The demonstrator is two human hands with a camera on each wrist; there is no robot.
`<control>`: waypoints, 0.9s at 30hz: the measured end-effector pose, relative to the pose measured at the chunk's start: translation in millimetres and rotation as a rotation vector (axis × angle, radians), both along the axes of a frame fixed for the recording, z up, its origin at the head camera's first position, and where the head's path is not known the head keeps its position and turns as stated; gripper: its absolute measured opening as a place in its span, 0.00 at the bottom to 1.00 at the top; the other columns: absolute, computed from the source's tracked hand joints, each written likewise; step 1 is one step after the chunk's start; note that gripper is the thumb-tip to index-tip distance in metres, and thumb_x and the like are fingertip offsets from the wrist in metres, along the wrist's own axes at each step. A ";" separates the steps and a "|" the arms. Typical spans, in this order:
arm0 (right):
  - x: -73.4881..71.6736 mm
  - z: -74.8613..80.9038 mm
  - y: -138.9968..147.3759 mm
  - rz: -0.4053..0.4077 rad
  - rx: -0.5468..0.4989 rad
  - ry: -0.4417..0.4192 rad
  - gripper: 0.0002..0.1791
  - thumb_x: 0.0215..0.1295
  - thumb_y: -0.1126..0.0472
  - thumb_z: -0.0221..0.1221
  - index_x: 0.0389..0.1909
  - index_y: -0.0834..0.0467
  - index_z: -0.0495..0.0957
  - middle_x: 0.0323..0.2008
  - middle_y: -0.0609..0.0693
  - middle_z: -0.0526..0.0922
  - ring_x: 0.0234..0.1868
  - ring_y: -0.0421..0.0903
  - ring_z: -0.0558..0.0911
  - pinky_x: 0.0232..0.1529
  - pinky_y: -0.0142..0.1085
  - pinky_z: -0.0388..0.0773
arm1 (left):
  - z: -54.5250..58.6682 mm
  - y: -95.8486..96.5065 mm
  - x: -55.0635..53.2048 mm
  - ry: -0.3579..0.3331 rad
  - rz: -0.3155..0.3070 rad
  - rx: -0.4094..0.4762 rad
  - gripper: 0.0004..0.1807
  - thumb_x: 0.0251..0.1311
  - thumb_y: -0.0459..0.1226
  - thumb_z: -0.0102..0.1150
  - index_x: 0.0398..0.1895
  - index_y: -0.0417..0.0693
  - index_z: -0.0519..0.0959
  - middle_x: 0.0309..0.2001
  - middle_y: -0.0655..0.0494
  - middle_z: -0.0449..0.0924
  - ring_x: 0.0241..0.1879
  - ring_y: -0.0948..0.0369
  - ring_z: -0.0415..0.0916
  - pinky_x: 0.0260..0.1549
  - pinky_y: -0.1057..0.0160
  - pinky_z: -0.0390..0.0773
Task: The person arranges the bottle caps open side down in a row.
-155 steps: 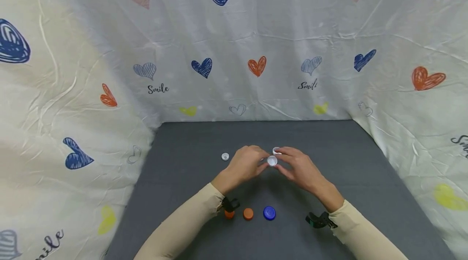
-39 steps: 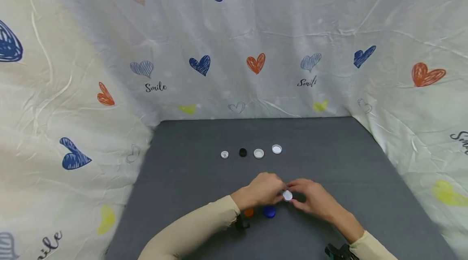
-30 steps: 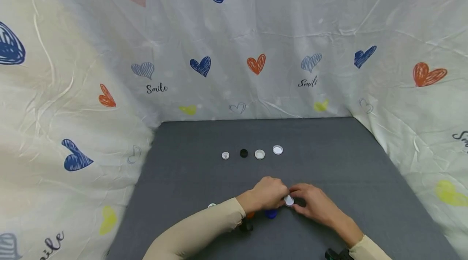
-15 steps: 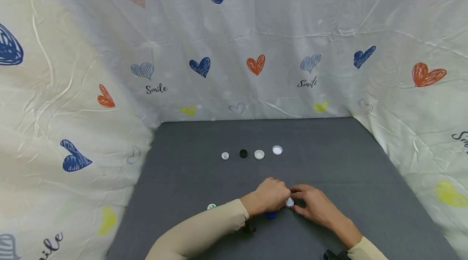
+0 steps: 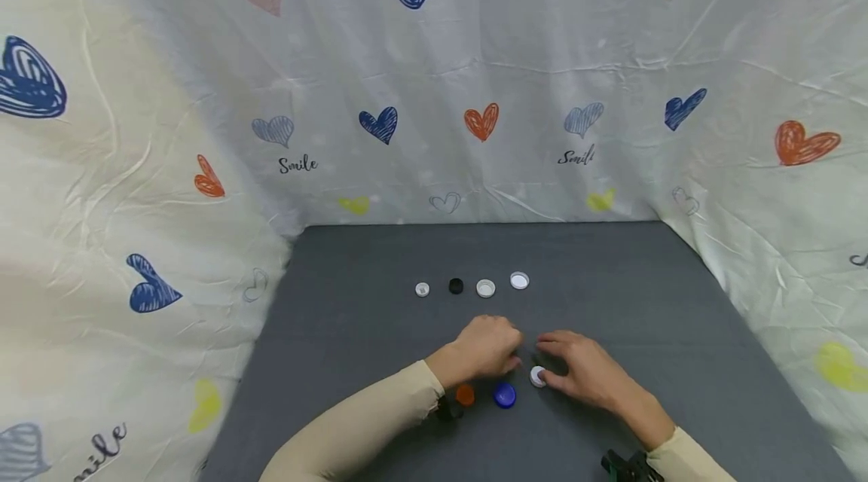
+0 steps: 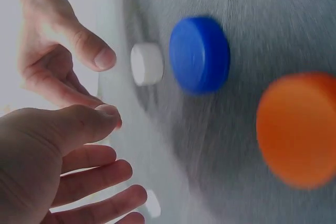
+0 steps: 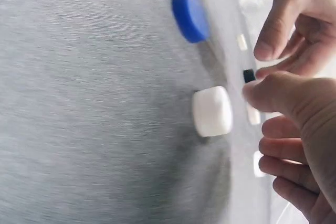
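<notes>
A small white bottle cap (image 5: 536, 376) lies on the table at the right end of the near row. My right hand (image 5: 586, 369) hovers just beside it, fingers loosely bent and holding nothing; the right wrist view shows a gap between thumb and cap (image 7: 212, 111). My left hand (image 5: 484, 346) is held above the table to the left, its fingers relaxed with nothing between them. Left of the white cap sit a blue cap (image 5: 505, 395) and an orange cap (image 5: 465, 395). The left forearm covers the table further left in the head view.
Farther back runs a row of caps: a small white one (image 5: 422, 289), a black one (image 5: 456, 286), and two larger white ones, the left (image 5: 485, 288) and the right (image 5: 519, 281). A heart-printed curtain (image 5: 434, 75) borders the grey table (image 5: 366, 263).
Both hands were at the back row at first, then came nearer with a white cap. Since half a second ago they have let go of it and moved apart, leaving it on the table.
</notes>
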State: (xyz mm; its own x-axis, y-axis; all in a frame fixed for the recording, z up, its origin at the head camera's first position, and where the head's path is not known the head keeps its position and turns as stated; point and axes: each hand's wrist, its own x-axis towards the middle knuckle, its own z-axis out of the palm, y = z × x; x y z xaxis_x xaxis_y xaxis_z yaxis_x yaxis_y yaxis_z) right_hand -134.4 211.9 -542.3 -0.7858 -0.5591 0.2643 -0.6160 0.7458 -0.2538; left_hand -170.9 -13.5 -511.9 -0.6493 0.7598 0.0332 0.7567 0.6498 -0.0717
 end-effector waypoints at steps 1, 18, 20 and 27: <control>-2.6 3.4 -1.4 0.004 0.002 0.003 0.25 0.53 0.48 0.75 0.50 0.56 0.86 0.52 0.49 0.85 0.54 0.49 0.84 0.52 0.48 0.81 | 1.9 -4.2 -1.7 0.000 0.008 0.011 0.14 0.59 0.56 0.67 0.25 0.62 0.78 0.25 0.68 0.77 0.28 0.66 0.78 0.25 0.61 0.78; -53.9 55.9 -48.7 0.137 -0.005 0.118 0.27 0.57 0.48 0.72 0.55 0.57 0.83 0.53 0.52 0.85 0.55 0.52 0.83 0.54 0.51 0.80 | 39.4 -83.7 -24.0 -0.025 0.230 0.105 0.25 0.59 0.56 0.69 0.56 0.56 0.83 0.47 0.61 0.87 0.42 0.61 0.85 0.38 0.60 0.85; -59.1 57.6 -56.3 0.148 -0.002 0.114 0.27 0.58 0.48 0.72 0.56 0.57 0.83 0.54 0.52 0.85 0.55 0.51 0.83 0.54 0.50 0.80 | 41.3 -94.1 -25.8 -0.021 0.253 0.119 0.26 0.59 0.55 0.69 0.57 0.55 0.83 0.50 0.60 0.86 0.45 0.60 0.85 0.40 0.58 0.85; -76.7 58.7 -81.6 0.170 0.010 0.100 0.27 0.59 0.48 0.71 0.57 0.57 0.82 0.54 0.52 0.84 0.56 0.51 0.82 0.55 0.50 0.80 | 45.4 -128.5 -30.6 -0.008 0.323 0.176 0.29 0.58 0.54 0.70 0.59 0.52 0.82 0.54 0.57 0.85 0.49 0.57 0.84 0.42 0.55 0.85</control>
